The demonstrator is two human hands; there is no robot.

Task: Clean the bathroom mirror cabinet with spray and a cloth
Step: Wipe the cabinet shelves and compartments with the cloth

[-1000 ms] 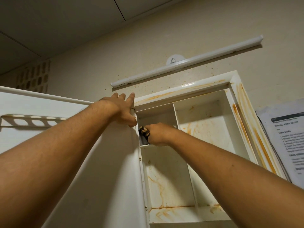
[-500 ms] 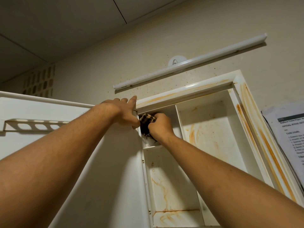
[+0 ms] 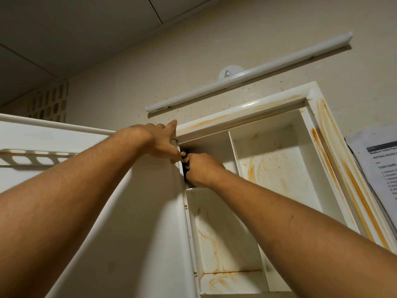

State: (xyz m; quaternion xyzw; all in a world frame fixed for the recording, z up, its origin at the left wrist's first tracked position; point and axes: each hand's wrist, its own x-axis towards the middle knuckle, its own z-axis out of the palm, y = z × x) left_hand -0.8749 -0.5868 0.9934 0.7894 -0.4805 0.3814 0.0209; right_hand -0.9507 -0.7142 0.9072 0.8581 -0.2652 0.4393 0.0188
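White plastic streaked with rusty orange made up the cabinet (image 3: pixel 240 116), which stood open on the wall and was seen from below. Its door (image 3: pixel 139 233) was swung out to the left. The left hand (image 3: pixel 156 143) held the door's top corner by the hinge side, with the fingers laid over the upper edge and the thumb pressed on the inner face. The right hand (image 3: pixel 204 171) was closed round a dark, patterned cloth (image 3: pixel 184 162) and pressed it against the left wall of the upper left compartment, just above the small shelf (image 3: pixel 214 189). Only a bunched edge of the cloth showed between the two hands, which nearly touched. Orange streaks ran down the right frame, across the back of the tall right compartment and over the lower left compartment. Above the cabinet a white tube light (image 3: pixel 247 77) was fixed to the speckled wall. A printed sheet (image 3: pixel 378 168) hung to the right of the cabinet.
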